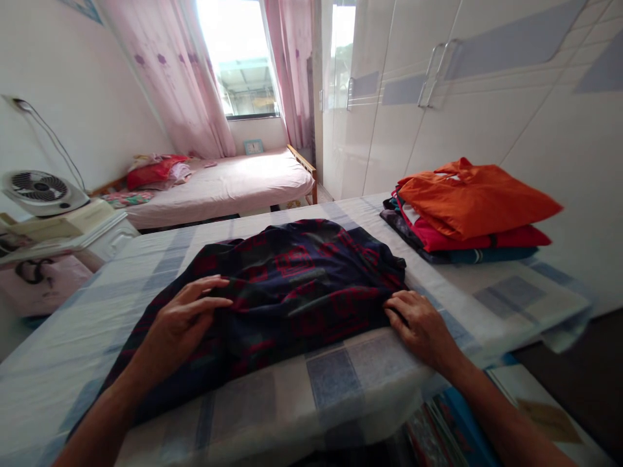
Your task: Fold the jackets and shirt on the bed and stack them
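Note:
A dark navy garment (292,285) with red and grey patterning lies spread and rumpled on the checked cloth, and its exact kind cannot be made out. Over its left part is my left hand (192,314), fingers stretched out and apart, touching the fabric. At the garment's right edge my right hand (413,321) has its fingers curled and closed on the cloth of the garment. To the right stands a stack of folded clothes, with an orange shirt (477,198) on top, a red piece (516,239) under it and darker ones below.
A blue-and-white checked cloth (272,399) covers the surface and hangs over its front edge. Beyond it is a bed (233,181) beneath a window. A fan (43,191) sits at left on a cabinet. White wardrobe doors (403,143) line the right side. Books (438,421) show below.

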Action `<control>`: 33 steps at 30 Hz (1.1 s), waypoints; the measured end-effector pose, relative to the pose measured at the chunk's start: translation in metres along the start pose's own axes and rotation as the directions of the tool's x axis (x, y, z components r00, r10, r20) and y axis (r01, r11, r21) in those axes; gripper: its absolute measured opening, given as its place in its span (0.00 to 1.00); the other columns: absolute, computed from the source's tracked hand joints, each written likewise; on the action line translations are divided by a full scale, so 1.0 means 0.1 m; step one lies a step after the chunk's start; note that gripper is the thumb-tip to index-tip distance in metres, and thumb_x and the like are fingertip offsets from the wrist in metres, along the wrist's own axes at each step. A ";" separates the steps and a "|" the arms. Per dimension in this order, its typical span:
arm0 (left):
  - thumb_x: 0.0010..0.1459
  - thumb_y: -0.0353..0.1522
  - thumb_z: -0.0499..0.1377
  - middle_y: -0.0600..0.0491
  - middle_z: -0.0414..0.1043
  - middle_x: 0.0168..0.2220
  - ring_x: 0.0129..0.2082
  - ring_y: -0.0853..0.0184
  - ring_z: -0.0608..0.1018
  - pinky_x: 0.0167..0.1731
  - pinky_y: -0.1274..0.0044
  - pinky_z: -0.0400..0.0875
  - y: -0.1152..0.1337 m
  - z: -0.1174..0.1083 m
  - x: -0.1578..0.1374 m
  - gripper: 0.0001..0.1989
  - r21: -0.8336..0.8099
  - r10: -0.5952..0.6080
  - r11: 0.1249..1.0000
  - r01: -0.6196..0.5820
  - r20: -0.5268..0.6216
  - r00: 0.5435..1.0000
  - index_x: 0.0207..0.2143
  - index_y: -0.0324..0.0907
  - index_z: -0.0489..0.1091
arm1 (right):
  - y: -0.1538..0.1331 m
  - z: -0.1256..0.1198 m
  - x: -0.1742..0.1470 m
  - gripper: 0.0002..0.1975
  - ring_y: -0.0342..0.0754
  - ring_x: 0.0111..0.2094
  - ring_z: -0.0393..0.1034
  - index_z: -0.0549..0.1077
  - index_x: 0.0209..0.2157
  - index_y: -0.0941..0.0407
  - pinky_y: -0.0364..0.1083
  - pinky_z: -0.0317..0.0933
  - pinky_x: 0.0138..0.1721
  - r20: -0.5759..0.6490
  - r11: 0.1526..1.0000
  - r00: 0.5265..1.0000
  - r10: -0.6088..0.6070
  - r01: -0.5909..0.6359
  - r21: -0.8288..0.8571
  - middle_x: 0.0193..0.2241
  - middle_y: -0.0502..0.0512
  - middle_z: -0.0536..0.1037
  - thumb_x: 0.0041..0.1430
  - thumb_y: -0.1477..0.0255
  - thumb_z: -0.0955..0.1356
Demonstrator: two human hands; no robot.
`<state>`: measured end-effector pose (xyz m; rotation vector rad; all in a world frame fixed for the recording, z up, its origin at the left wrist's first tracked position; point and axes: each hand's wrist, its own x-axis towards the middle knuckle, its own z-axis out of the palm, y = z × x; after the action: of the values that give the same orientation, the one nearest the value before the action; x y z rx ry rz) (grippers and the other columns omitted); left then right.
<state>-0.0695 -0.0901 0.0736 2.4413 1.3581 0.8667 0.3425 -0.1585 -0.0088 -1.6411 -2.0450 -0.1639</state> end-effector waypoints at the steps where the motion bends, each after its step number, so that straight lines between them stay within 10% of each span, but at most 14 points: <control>1: 0.57 0.38 0.50 0.54 0.70 0.52 0.52 0.59 0.72 0.53 0.68 0.66 -0.11 0.04 -0.13 0.14 0.010 -0.111 0.994 0.111 0.016 0.994 0.38 0.50 0.75 | 0.00 0.00 0.00 0.07 0.52 0.41 0.68 0.72 0.35 0.54 0.52 0.61 0.43 0.008 1.000 1.000 0.004 -0.004 0.002 0.36 0.56 0.75 0.61 0.71 0.62; 12: 0.47 0.51 0.57 0.47 0.77 0.37 0.39 0.56 0.78 0.40 0.69 0.71 -0.38 0.18 -0.34 0.32 -0.117 -0.587 0.799 0.590 0.063 0.807 0.47 0.37 0.70 | 0.00 -0.07 0.25 0.13 0.56 0.48 0.64 0.71 0.45 0.53 0.56 0.57 0.49 -0.042 0.989 0.991 -0.130 0.126 -0.080 0.46 0.58 0.72 0.58 0.69 0.66; 15: 0.46 0.47 0.60 0.53 0.75 0.30 0.30 0.63 0.77 0.30 0.75 0.70 -0.25 0.14 -0.22 0.20 -0.331 -0.581 0.747 0.577 0.100 0.808 0.34 0.40 0.72 | 0.02 -0.02 0.34 0.06 0.55 0.49 0.64 0.73 0.36 0.53 0.55 0.57 0.48 -0.012 0.990 0.990 -0.140 0.140 -0.014 0.43 0.56 0.73 0.59 0.72 0.65; 21: 0.45 0.40 0.65 0.59 0.72 0.32 0.27 0.71 0.73 0.26 0.82 0.67 0.00 -0.19 -0.05 0.16 -0.622 -0.578 0.707 0.336 -0.234 0.781 0.36 0.45 0.68 | 0.04 0.04 0.42 0.06 0.53 0.45 0.65 0.72 0.35 0.54 0.54 0.59 0.48 -0.151 0.994 0.988 -0.016 0.032 0.106 0.40 0.56 0.74 0.58 0.73 0.64; 29: 0.43 0.41 0.66 0.55 0.73 0.30 0.28 0.68 0.74 0.25 0.79 0.70 -0.26 -0.04 -0.39 0.37 -0.610 -0.709 0.471 0.638 0.169 0.685 0.56 0.43 0.63 | 0.02 0.07 0.36 0.07 0.53 0.47 0.65 0.71 0.37 0.54 0.55 0.59 0.50 -0.096 0.987 0.995 0.008 0.008 0.163 0.42 0.57 0.73 0.57 0.74 0.63; 33: 0.44 0.38 0.67 0.57 0.73 0.30 0.28 0.71 0.74 0.27 0.81 0.71 -0.20 -0.06 -0.40 0.36 -0.732 -0.657 0.432 0.527 0.146 0.740 0.57 0.47 0.64 | 0.01 0.07 0.37 0.06 0.54 0.50 0.64 0.71 0.35 0.53 0.56 0.57 0.52 -0.061 0.984 0.998 -0.021 0.031 0.174 0.43 0.57 0.73 0.58 0.73 0.63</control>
<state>-0.1030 -0.1128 0.0538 1.1406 1.3869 1.1226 0.3364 -0.1231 0.0017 -1.4864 -1.9775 -0.0394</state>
